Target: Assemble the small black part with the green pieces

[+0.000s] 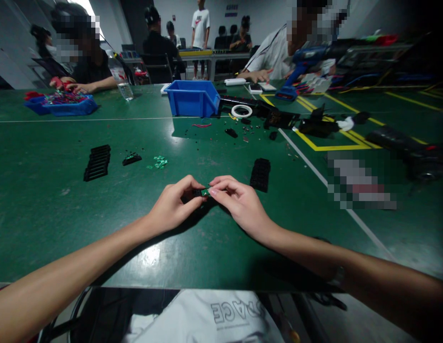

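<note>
My left hand (176, 201) pinches a small black plastic piece (196, 193) between thumb and fingers. My right hand (241, 204) meets it from the other side, its thumb and fingertips closed on a small green circuit board (205, 192) at the end of the black piece. The fingers partly hide both parts, so I cannot tell how far the board sits in the piece. A pile of small green boards (160, 162) lies beyond my left hand. Just past my right hand is a block of black plastic pieces (260, 175).
A row of black slotted pieces (97, 162) and a small black part (132, 158) lie at left. Farther back stand a blue bin (193, 99), a white ring (241, 111), a water bottle (120, 78) and a blue power drill (296, 71). Other people work across the table.
</note>
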A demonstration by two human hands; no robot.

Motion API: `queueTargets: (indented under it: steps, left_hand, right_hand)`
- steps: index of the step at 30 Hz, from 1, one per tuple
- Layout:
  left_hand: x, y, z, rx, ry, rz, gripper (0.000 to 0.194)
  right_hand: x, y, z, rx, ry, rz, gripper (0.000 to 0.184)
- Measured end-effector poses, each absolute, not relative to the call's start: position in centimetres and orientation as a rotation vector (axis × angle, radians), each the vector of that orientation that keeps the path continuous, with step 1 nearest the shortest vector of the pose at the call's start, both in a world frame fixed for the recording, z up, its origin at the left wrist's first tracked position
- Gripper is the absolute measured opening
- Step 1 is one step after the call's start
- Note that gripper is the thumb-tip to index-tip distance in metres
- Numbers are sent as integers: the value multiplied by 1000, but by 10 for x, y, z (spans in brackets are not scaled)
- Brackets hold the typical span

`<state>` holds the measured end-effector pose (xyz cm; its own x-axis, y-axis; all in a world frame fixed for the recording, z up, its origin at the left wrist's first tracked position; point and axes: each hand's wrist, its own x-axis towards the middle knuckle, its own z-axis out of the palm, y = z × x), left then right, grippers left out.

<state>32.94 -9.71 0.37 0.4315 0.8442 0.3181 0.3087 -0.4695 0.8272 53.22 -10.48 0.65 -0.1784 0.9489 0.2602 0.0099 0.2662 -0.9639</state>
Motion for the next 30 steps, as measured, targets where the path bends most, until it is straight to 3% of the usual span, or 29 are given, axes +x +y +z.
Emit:
queueTargets:
  steps: [30]
  left_hand:
    - [334, -102, 8, 2100, 1021, 1028, 13]
  right_hand:
    - [529, -103, 7, -947, -1455, 1158, 11]
